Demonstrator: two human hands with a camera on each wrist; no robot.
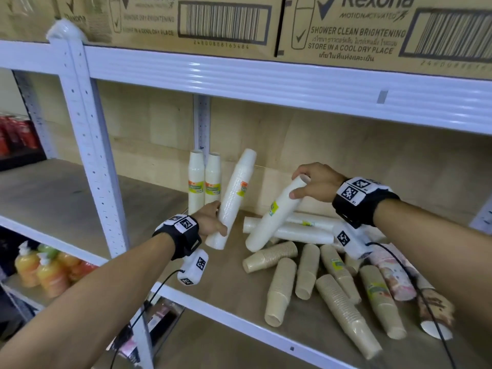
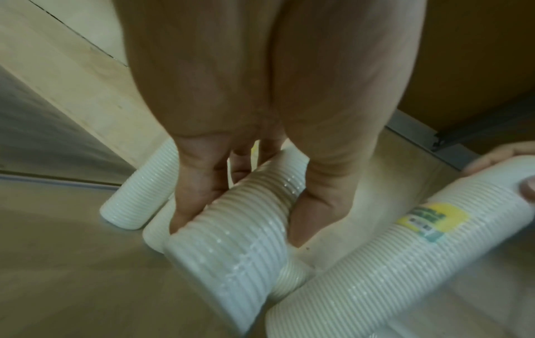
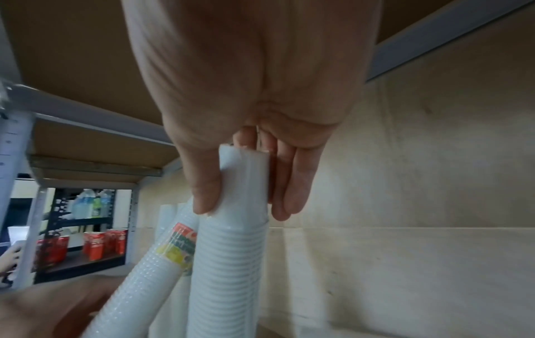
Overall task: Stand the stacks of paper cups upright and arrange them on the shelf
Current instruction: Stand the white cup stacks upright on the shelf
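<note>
We are gripping one white stack (image 1: 234, 193) low in the left hand (image 1: 210, 222), pinching another stack (image 1: 274, 217) at its top with the right hand (image 1: 316, 185), tipping each gently upright beside the standing pair (image 1: 203, 179).

White paper cup stacks (image 1: 274, 219) sit sleeved in clear, glossy plastic film, their ribbed rims showing through; the stack (image 2: 231, 247) in the left wrist view catches small glints of light. Kraft-brown paper cup stacks (image 1: 346, 312) look matt beneath their wrap. The shelf board (image 1: 234, 283) is dull, unfinished wood-grain panel, edged by a white-painted metal beam (image 1: 266, 78) with a smooth, shiny ridged face. Above, cardboard boxes (image 1: 359, 30) are matt brown with printed ink. Black fabric wrist straps (image 1: 354, 206) carry printed paper-like tags.
</note>
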